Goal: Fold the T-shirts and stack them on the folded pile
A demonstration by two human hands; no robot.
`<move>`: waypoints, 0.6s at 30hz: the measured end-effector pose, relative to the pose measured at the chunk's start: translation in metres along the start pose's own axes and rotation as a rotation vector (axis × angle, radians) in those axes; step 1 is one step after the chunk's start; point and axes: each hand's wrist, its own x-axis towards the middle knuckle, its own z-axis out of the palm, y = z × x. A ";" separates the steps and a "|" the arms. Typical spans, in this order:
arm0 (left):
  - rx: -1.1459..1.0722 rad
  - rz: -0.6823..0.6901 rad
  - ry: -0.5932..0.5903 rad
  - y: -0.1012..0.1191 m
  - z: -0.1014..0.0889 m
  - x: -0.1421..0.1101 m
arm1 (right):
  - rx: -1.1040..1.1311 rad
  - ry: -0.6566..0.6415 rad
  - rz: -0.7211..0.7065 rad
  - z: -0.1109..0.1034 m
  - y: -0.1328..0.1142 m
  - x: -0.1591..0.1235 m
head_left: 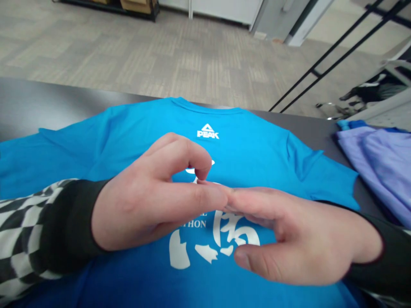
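Note:
A blue T-shirt [257, 145] lies spread out on the dark table, its neckline at the far side and a sleeve out to each side. White lettering and a white print mark its middle. Over the print, my left hand [157, 192] has its index finger curled, with its thumb lying across the fingertips of my right hand [298, 235]. The right hand's fingers stretch out flat toward the left, thumb held apart below them. Neither hand holds any cloth. Parts of the print are hidden behind both hands.
Folded lavender and blue clothes [379, 154] lie on the table [38, 98] at the right. Beyond its far edge are the carpeted floor [192, 55], a black metal frame [321, 68] and a low black shelf [128, 10] with boxes.

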 end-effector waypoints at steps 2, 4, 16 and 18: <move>-0.007 0.024 -0.017 -0.001 -0.001 0.001 | -0.024 -0.006 -0.003 -0.001 -0.001 0.002; -0.014 0.024 -0.041 -0.002 -0.001 0.000 | -0.042 0.000 -0.006 -0.002 -0.002 0.002; -0.003 0.052 -0.006 -0.004 -0.003 0.005 | -0.093 0.014 -0.003 0.000 0.001 -0.001; 0.005 0.064 -0.011 -0.004 -0.003 0.005 | -0.098 0.014 0.002 0.000 0.001 -0.001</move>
